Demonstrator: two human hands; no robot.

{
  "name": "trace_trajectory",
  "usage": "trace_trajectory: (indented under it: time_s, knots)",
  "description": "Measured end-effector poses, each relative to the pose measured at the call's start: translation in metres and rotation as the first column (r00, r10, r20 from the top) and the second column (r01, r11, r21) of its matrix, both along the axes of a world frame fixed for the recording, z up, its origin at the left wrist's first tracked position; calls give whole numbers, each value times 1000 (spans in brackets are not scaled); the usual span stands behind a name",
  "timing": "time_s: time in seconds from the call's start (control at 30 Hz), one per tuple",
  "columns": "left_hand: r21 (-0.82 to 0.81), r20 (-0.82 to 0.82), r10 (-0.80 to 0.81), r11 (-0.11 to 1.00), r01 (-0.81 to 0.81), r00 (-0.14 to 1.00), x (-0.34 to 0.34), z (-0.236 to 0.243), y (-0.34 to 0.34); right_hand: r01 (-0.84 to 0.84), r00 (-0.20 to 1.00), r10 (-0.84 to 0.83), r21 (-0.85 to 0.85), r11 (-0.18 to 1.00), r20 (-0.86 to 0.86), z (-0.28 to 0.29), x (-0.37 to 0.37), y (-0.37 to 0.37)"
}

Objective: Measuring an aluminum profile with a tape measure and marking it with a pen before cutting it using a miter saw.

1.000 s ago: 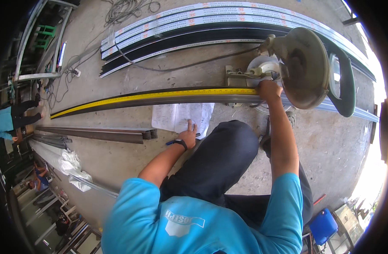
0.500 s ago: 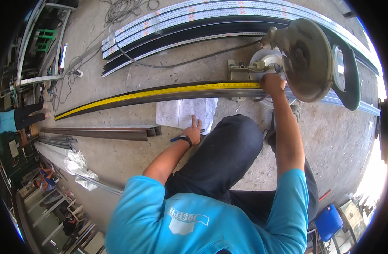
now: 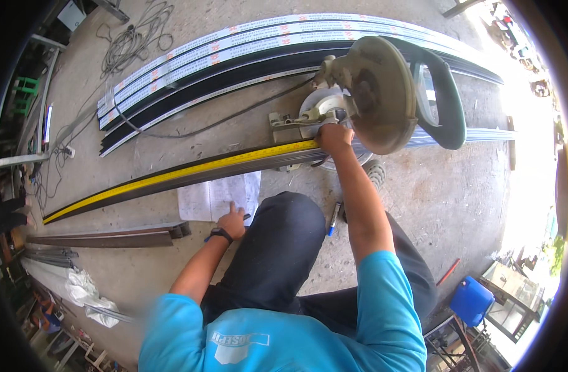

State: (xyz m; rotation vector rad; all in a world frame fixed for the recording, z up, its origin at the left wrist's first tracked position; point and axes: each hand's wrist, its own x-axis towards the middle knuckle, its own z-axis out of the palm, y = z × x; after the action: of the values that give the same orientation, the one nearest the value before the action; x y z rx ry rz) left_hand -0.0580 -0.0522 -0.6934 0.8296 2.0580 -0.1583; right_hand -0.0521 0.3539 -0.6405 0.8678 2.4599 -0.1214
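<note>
My right hand point(image 3: 336, 137) is closed on the near end of a yellow tape measure point(image 3: 209, 163), at the chop saw point(image 3: 383, 93). The tape stretches leftward along long metal profiles point(image 3: 448, 137), which pass through the saw beneath its large guard. My left hand point(image 3: 231, 222) rests on an open sheet of handwritten paper point(image 3: 197, 199), index finger extended and the other fingers curled around a pen point(image 3: 246, 216). A blue marker point(image 3: 333, 220) lies on the concrete beside my knee.
Wrapped profile bundles point(image 3: 271, 32) lie behind the saw, near coiled cables point(image 3: 119, 53). Loose profiles point(image 3: 110, 237) and white sacking point(image 3: 79, 288) are at left. A blue container point(image 3: 470, 301) stands lower right. Another person point(image 3: 8, 217) is at the far left, another point(image 3: 48, 316) lower left.
The camera view has turned, so the saw, tape and profiles appear further left in the picture, with the tape also lower. Both hands keep their places on the tape and paper.
</note>
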Motion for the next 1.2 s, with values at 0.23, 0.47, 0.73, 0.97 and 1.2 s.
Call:
trace_trajectory:
  time_s: [0.23, 0.47, 0.73, 0.97, 1.2]
  knots:
    - [613, -322, 217, 789, 28, 922, -82, 47, 82, -9, 1000, 9, 8, 1000, 3, 3, 1, -2]
    - [284, -296, -47, 949, 135, 954, -121, 36, 91, -28, 994, 20, -67, 997, -110, 0, 8, 7]
    - [287, -320, 40, 956, 57, 947, -148, 40, 25, -99, 963, 38, -222, 970, -267, 1, 23, 21]
    - [230, -330, 77, 973, 1, 941, -156, 51, -2, 17, 998, -22, -98, 995, -57, 11, 5, -4]
    - [237, -348, 67, 971, 19, 935, -154, 47, 0, 33, 996, -41, -90, 995, -85, 12, 3, -2]
